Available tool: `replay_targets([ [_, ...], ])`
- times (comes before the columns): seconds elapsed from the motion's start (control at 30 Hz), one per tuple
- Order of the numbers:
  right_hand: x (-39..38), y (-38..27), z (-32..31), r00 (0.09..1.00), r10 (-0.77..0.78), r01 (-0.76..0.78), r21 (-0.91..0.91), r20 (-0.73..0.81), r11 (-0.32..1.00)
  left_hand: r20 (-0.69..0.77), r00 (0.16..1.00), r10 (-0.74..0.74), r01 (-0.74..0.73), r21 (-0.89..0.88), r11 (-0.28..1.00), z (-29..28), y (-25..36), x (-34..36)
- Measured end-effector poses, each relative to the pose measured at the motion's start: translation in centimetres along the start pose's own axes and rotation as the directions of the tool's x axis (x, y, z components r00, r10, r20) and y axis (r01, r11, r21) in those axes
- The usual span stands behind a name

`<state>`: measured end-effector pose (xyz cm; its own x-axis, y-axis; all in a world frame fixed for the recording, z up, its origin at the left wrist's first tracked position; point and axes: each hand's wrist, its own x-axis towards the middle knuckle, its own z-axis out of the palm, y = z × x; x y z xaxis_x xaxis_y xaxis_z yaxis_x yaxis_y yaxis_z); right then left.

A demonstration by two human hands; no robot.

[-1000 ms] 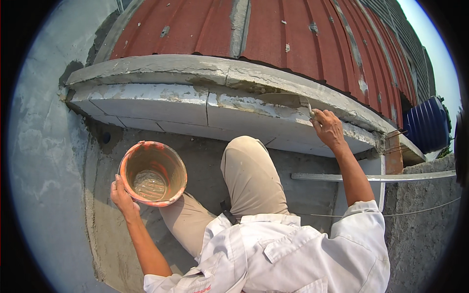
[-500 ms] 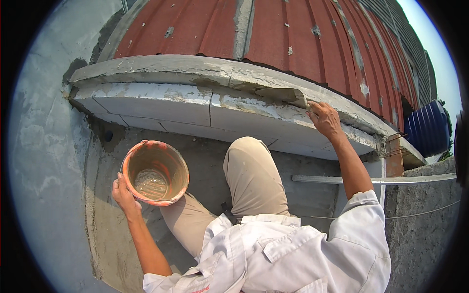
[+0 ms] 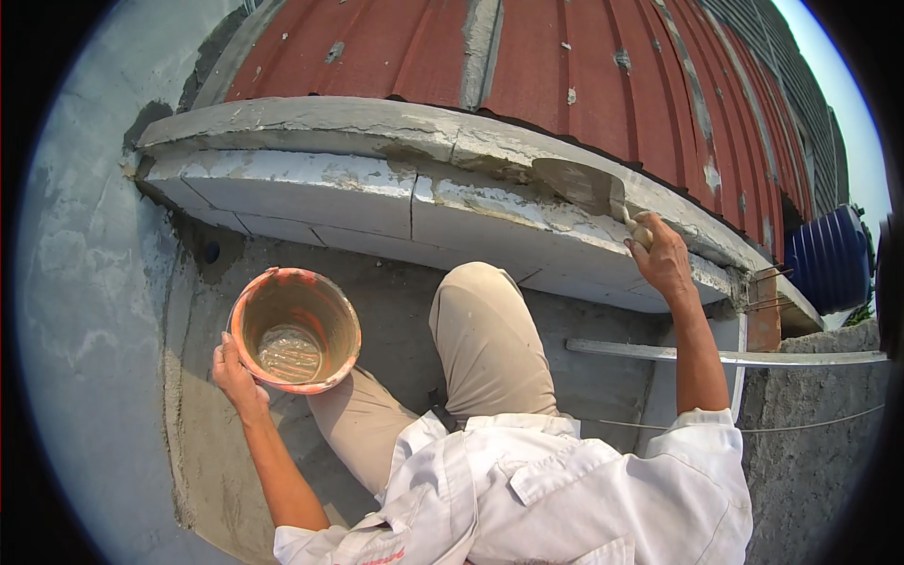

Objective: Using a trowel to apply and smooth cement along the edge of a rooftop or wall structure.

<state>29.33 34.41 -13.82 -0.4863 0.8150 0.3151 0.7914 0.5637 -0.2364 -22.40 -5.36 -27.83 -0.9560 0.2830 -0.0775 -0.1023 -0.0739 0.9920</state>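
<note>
On the person's white shirt point(image 3: 584, 490) there stands one short line of red lettering point(image 3: 384, 557). It is placed on the left part of the shirt's front, low in the view, and it rises a little toward the shirt's middle. The red marks are small and not sharp, and they appear beside the folds of the shirt's cloth, so it is not possible to tell the word with certainty. Nothing else can be read.

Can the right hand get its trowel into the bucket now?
Likely yes: the left hand holds the bucket, its mouth uncovered; the right hand would bring the trowel leftward past the raised knee.
</note>
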Motion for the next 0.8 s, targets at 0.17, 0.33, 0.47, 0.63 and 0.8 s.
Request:
replay_targets([
  [0.17, 0.3, -1.4, -1.8, 0.973, -0.008, 0.024, -0.068, 0.23, 0.997, 0.022, 1.0, 0.02, -0.02, -0.006, 1.0, 1.1, -0.5, 0.7],
  [0.33, 1.6, -4.4, -1.6, 0.957, 0.056, -0.053, -0.017, 0.286, 0.998, 0.046, 0.998, 0.038, -0.037, -0.02, 0.999, 1.6, -0.3, 0.3],
  [0.47, 1.8, -10.0, -2.3, 0.967, -0.108, 0.047, 0.255, 0.23, 0.966, 0.017, 0.999, 0.034, -0.034, 0.019, 0.999, 1.2, 0.5, -0.2],
  [0.63, 0.5, -19.1, -0.6, 0.761, -0.207, -0.025, 0.347, 0.614, 0.938, 0.048, 0.996, 0.071, -0.066, -0.102, 0.993, 0.3, 0.0, 0.5],
  [0.8, -3.1, -23.5, 4.9, 0.584, -0.427, -0.049, 0.555, 0.69, 0.83, 0.073, 0.991, 0.111, -0.11, -0.027, 0.994, -0.3, 0.4, 0.9],
])
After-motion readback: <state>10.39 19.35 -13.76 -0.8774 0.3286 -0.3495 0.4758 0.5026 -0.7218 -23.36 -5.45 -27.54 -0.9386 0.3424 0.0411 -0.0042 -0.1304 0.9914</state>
